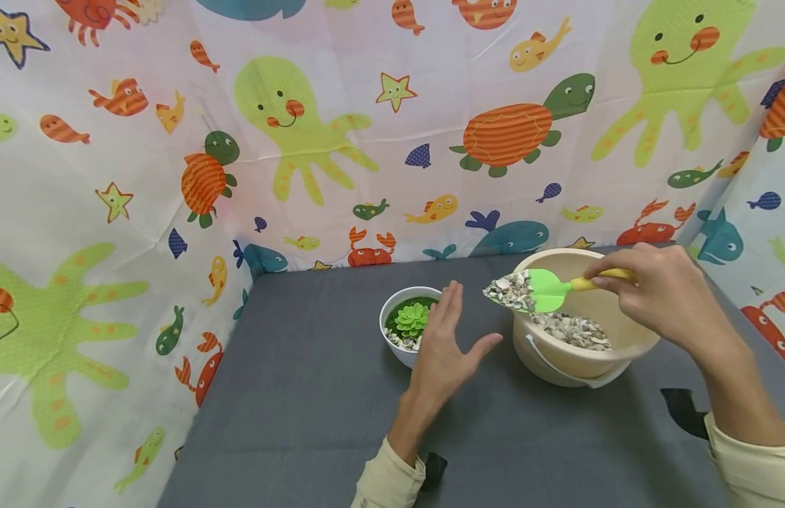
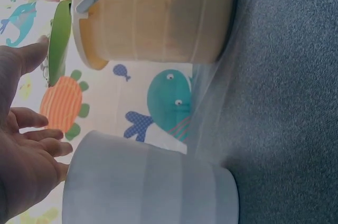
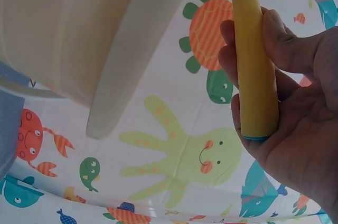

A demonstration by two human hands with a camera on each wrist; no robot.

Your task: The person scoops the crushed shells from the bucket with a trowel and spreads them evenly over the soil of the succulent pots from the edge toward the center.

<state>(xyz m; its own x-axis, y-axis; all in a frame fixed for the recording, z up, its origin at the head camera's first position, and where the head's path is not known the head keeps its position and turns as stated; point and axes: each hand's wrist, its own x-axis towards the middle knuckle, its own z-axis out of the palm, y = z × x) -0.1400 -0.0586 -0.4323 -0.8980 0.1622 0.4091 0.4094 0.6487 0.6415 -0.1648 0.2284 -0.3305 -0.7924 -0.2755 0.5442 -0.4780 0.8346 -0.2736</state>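
Observation:
My right hand [image 1: 668, 296] grips the yellow handle of a small green trowel [image 1: 548, 291] above the bucket's left rim. Whitish pebbles or shell bits [image 1: 512, 291] are heaped on its blade, which points left. More of them [image 1: 573, 330] lie inside the cream bucket [image 1: 545, 360]. My left hand [image 1: 440, 356] is held up with extended fingers at the right side of a white flowerpot [image 1: 405, 358], partly covering it in the head view. In the pot sits a green succulent [image 1: 412, 319] with some pebbles at its front. The right wrist view shows fingers wrapped around the handle [image 3: 256, 60].
A dark grey cloth [image 1: 303, 395] covers the table. Behind and at both sides hangs a white curtain [image 1: 342, 85] printed with sea animals. The bucket's pale carrying handle [image 1: 573, 377] hangs down its front.

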